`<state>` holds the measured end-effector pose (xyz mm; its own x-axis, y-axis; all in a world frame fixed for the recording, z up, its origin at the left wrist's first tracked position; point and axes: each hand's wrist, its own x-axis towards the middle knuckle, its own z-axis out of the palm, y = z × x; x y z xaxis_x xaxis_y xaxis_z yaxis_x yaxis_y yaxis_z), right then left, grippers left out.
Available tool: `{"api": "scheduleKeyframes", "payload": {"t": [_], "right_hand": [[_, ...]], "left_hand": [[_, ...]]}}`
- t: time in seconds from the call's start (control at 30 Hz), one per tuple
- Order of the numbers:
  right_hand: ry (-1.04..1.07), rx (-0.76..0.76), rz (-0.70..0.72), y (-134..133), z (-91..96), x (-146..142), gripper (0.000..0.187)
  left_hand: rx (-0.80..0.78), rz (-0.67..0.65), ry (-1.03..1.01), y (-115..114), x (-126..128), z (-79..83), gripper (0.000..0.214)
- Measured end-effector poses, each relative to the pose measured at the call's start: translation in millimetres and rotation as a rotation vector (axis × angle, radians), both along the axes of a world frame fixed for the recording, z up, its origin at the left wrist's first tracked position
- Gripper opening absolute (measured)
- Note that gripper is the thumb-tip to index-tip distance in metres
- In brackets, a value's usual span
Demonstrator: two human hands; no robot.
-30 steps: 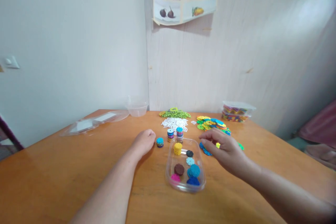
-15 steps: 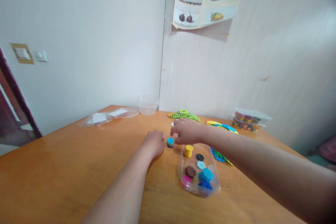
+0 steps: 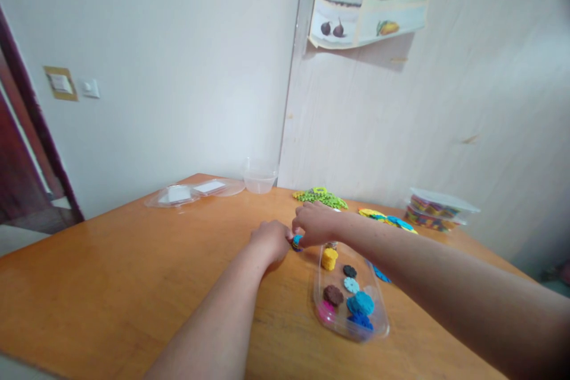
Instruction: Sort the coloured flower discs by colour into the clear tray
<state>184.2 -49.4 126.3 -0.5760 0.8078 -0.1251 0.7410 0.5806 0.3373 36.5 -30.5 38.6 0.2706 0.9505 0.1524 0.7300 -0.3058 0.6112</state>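
Observation:
A small stack of blue and dark notched plastic discs (image 3: 297, 243) is on the table, pinched between my two hands. My left hand (image 3: 271, 242) has its fingers curled against the stack's left side, and its fingertips are mostly hidden. From above and to the right, my right hand (image 3: 315, 224) closes its thumb and fingers on the same stack. A clear plastic tray (image 3: 317, 285) lies just below my right forearm. In it are yellow discs (image 3: 329, 259), a black disc (image 3: 350, 271), a pale blue disc (image 3: 351, 285), brown discs (image 3: 333, 295), blue discs (image 3: 361, 304) and pink discs (image 3: 326, 312).
Green linked pieces (image 3: 321, 197) lie behind my right hand. Yellow and blue discs (image 3: 387, 219) are spread beyond my forearm. Stacked lidded boxes (image 3: 439, 211) stand at the back right. A clear tub (image 3: 260, 177) and flat clear lids (image 3: 178, 195) sit along the wall.
My hands have come together at the disc stack, which stood uncovered between them before. The view has swung slightly left, so the scene sits further right.

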Motion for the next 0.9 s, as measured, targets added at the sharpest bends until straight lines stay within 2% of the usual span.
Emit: {"api": "scheduleKeyframes", "payload": {"t": [0.33, 0.53, 0.67, 0.8, 0.9], "right_hand": [[0.01, -0.007, -0.006, 4, -3.2, 0, 0.038], [0.067, -0.027, -0.023, 0, 7.0, 7, 0.035], [0.152, -0.074, -0.036, -19, 22.6, 22, 0.035], [0.291, -0.189, -0.044, -53, 38.8, 40, 0.035], [0.279, -0.268, -0.093, -76, 43.0, 51, 0.033]], "left_hand": [[0.016, 0.005, 0.037, -3, 1, 5.0, 0.006], [-0.006, 0.003, -0.006, -2, 0, 4.0, 0.008], [-0.016, -0.033, 0.003, -3, 0, 6.3, 0.015], [-0.019, -0.08, 0.06, -4, 0, 9.7, 0.013], [-0.024, -0.075, 0.004, -2, -1, 7.5, 0.01]]}}
